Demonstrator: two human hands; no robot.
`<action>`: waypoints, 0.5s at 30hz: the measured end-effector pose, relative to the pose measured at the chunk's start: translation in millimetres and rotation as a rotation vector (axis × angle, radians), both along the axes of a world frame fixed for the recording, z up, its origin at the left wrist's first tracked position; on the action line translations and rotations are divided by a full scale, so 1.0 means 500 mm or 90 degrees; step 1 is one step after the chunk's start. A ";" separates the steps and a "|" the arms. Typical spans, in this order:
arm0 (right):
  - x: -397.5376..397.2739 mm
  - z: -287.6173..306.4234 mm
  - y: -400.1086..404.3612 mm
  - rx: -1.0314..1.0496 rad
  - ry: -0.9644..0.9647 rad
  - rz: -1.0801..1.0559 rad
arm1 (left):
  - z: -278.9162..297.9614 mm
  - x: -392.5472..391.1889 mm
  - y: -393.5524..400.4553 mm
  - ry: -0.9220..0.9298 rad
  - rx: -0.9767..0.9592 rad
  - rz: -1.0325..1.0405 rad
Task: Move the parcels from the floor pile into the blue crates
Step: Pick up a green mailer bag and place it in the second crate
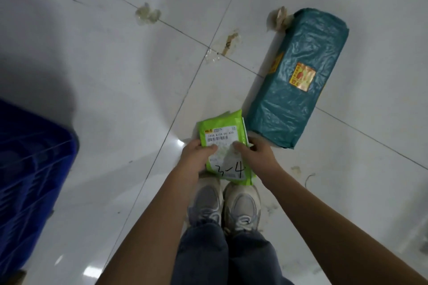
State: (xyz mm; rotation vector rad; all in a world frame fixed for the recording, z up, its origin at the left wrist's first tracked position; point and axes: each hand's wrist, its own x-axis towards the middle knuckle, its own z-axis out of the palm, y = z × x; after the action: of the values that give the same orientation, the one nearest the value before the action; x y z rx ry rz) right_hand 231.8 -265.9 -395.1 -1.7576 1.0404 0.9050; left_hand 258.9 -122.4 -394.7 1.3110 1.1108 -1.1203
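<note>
Both my left hand [200, 154] and right hand [253, 151] grip a green parcel [223, 139], long axis pointing away; the blue crate [34, 162] sits left, nearer my left hand.

Small parcel [225, 148] above shoes [225, 206]; large parcel [298, 76] just right, possibly touching; crate [32, 164] far left.

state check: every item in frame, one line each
green parcel: held in both hands, label up, off the floor
left hand: grips parcel's left edge
right hand: grips parcel's right edge
teal parcel: lying flat on the floor, wrapped, untouched
blue crate: at left, contents cannot be told
</note>
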 end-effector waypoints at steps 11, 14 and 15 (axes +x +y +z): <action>0.100 0.308 0.027 0.162 -0.165 -0.198 | 0.292 0.075 0.018 -0.149 0.048 0.080; 0.141 0.446 0.032 0.197 -0.194 -0.273 | 0.415 0.103 0.027 -0.111 0.053 0.150; 0.156 0.495 0.030 0.213 -0.207 -0.293 | 0.460 0.114 0.024 -0.086 0.009 0.193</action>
State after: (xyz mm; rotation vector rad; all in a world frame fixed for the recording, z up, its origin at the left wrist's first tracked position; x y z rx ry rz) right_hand 309.6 -250.8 -147.6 -1.2593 0.9568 0.4516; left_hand 315.9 -110.2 -164.4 1.1652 1.1721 -0.7907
